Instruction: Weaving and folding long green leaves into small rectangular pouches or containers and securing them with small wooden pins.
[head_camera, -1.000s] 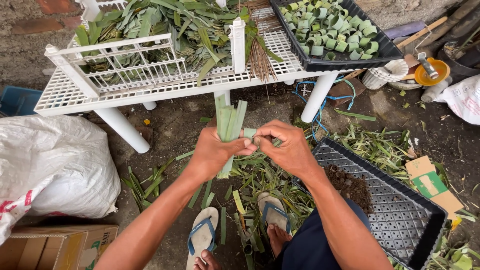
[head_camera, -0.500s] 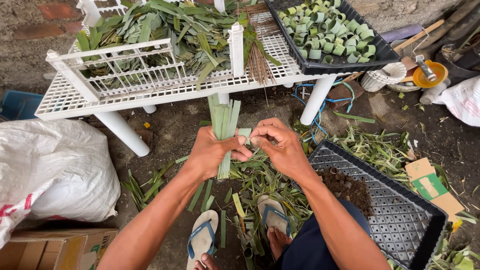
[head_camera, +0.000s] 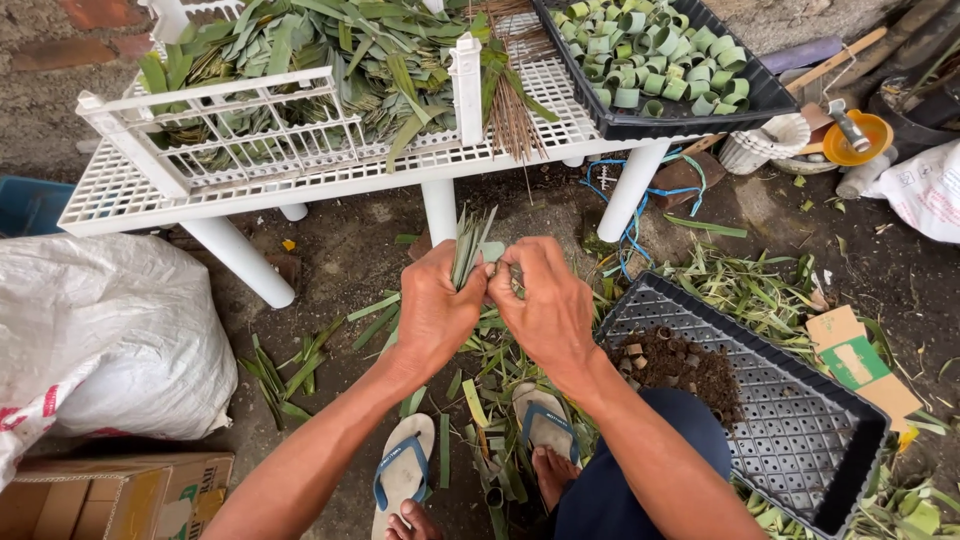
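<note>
Beyond the hands stood a white slatted rack (head_camera: 330, 175), heaped with long green leaves (head_camera: 330, 50) so fresh stock lay within an arm's reach. Off to the left of the hands slumped a big white sack (head_camera: 100, 340). To the right of them, on the dirt floor (head_camera: 330, 260), sat a black seedling tray (head_camera: 800, 440) with a small mound of soil (head_camera: 680, 365) at its near corner, close by the right wrist. A second black tray (head_camera: 740, 100) rested on the rack's far end, filled with rolled leaf rings (head_camera: 650, 60).

The left hand (head_camera: 432, 315) was clamped round a bundle of leaf strips (head_camera: 468, 248), held upright so the ends fanned free above the fist. The right hand (head_camera: 545, 305) pressed against it, fingertips pinching one strip at the top of the bundle, seemingly to bend it round. Cut scraps (head_camera: 290, 370) littered the ground beneath the hands.
</note>
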